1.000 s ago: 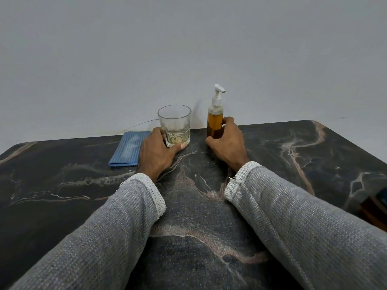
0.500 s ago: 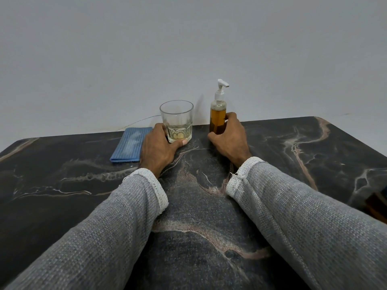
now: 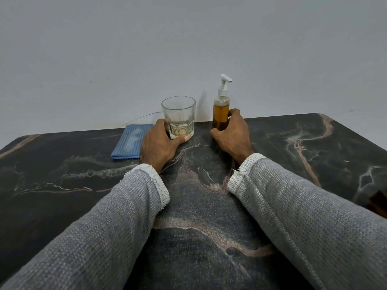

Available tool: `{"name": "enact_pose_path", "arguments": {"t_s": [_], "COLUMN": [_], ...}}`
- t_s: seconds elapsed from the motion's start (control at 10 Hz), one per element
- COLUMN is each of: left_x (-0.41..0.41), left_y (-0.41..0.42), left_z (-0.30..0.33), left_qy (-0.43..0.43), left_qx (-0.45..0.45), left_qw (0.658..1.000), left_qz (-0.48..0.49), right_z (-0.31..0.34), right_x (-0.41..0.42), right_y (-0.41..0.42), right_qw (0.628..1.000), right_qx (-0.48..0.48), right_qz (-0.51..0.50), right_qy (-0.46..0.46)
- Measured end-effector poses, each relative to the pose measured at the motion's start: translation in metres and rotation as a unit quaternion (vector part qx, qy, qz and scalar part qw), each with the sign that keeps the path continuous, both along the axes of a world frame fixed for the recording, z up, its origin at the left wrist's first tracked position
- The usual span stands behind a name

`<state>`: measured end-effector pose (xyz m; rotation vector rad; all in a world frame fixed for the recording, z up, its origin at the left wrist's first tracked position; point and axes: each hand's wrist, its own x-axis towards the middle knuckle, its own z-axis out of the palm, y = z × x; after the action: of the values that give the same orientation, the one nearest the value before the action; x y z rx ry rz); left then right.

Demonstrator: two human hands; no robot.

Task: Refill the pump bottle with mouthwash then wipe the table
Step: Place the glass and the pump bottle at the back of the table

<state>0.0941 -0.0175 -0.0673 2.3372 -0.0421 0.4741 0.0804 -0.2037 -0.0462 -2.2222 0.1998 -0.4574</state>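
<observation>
left hand (image 3: pixel 158 146) wraps the glass (image 3: pixel 178 117), right hand (image 3: pixel 233 132) grips the pump bottle (image 3: pixel 221 109), pump's on, pouring now would spill

Dark marble-look table (image 3: pixel 314 155) up against a plain grey wall (image 3: pixel 188 49). Left hand (image 3: pixel 159 145) wrapped round the base of a clear glass (image 3: pixel 178 117), thumb across the front, a bit of pale yellowish liquid at the bottom. Right hand (image 3: pixel 233 135) curled round the lower part of an upright pump bottle (image 3: pixel 221 109), amber stuff inside, white pump on top. Folded blue cloth (image 3: pixel 132 141) flat just left of the left hand. Grey knit sleeves (image 3: pixel 303 216) on both arms.
</observation>
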Motion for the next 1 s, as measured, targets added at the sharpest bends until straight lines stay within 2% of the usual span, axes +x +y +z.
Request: {"name": "enact_pose_path", "arguments": {"t_s": [1.0], "left_x": [-0.0015], "left_y": [-0.0033], "left_z": [0.0044], "left_qy": [0.009], "left_qx": [0.007], "left_qw": [1.0], "left_qz": [0.007], "right_z": [-0.0029], "right_x": [0.0058], "right_y": [-0.0014], "right_qw": [1.0], "right_qx": [-0.002], "right_qz": [-0.014], "right_qy": [-0.003]}}
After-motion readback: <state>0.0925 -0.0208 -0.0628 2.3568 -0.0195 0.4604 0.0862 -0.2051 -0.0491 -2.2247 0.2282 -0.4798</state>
